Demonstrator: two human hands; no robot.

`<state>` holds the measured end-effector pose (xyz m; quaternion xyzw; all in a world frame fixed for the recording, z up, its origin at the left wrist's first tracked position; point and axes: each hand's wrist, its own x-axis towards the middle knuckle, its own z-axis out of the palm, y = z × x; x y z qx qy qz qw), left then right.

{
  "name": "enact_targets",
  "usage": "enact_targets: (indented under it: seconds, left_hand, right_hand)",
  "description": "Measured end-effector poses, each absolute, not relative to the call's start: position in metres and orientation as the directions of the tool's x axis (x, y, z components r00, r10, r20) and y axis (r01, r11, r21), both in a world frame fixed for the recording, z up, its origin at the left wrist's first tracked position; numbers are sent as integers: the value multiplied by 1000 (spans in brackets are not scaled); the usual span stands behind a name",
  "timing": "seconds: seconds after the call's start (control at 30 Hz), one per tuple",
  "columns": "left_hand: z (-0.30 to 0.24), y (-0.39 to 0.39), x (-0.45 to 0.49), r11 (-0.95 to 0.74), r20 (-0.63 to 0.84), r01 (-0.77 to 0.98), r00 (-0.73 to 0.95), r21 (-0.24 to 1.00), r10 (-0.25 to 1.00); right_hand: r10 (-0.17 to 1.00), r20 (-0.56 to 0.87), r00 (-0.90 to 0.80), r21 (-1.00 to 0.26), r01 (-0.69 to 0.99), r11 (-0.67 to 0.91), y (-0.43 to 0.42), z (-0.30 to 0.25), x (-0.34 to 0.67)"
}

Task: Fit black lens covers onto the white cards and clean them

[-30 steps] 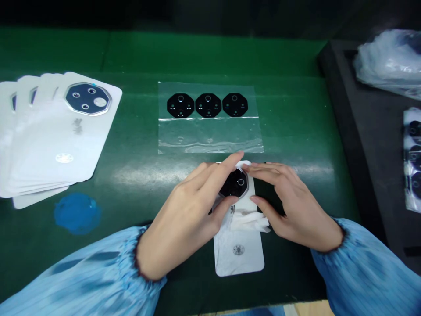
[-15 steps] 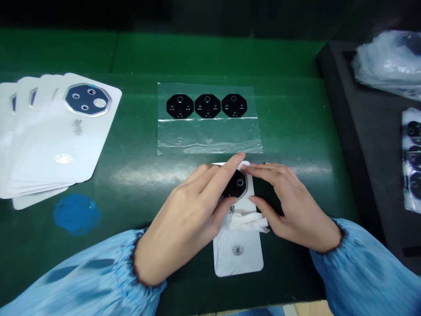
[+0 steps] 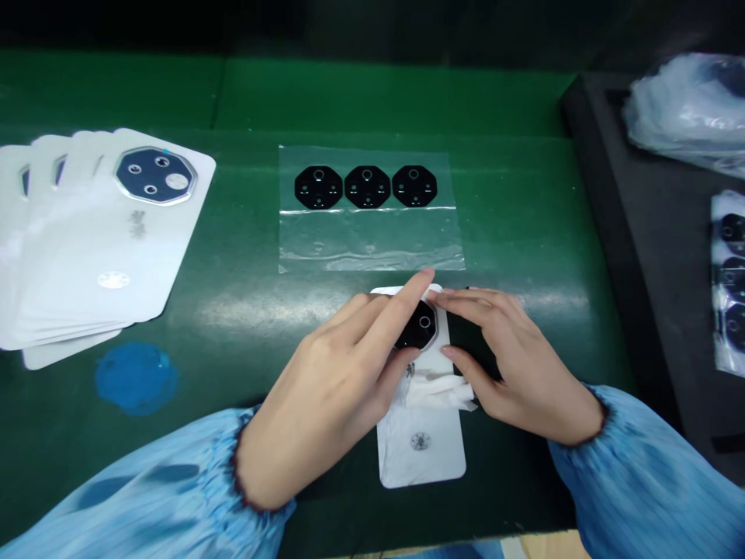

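Note:
A white phone back cover (image 3: pixel 422 458) lies on the green bench with a black octagonal camera lens plate (image 3: pixel 420 330) near its top. My left hand (image 3: pixel 331 388) grips the cover's upper part, its index finger stretched across the plate and its thumb at the plate's lower edge. The left part of the plate is hidden under this hand. At the cover's right edge, my right hand (image 3: pixel 518 357) holds on with fingertips at the top corner and thumb lower down. A crumpled white cloth (image 3: pixel 439 392) lies across the cover below the plate.
Behind the hands lies a clear plastic sheet (image 3: pixel 372 241) bearing three black octagonal plates (image 3: pixel 366 187). Several white back covers (image 3: pixel 116 241) are fanned out at left, near a blue round patch (image 3: pixel 136 378). A dark tray (image 3: pixel 634 233) at right holds plastic bags (image 3: pixel 692 109).
Almost nothing differs. The cover's top left corner shows slightly more beside my left hand, and both hands keep their places.

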<state>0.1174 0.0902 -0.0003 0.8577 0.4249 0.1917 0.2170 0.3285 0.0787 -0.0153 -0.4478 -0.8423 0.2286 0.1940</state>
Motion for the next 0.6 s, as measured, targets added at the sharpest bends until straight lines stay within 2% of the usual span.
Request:
enact_targets:
  seconds: [0.33,0.5,0.6]
  left_hand:
    - [-1,90,116,-559,136,638,587,529,798]
    - [-10,89,108,-495,79,593,588,635,805]
    - [-14,88,102,-463,64,607,561,646,825]
  right_hand:
    - [761,173,-625,-451,637,626,80,-15,328]
    - [738,173,-652,-372,651,662,81,-12,326]
    - [731,150,-666,-346,657,670,81,-11,325]
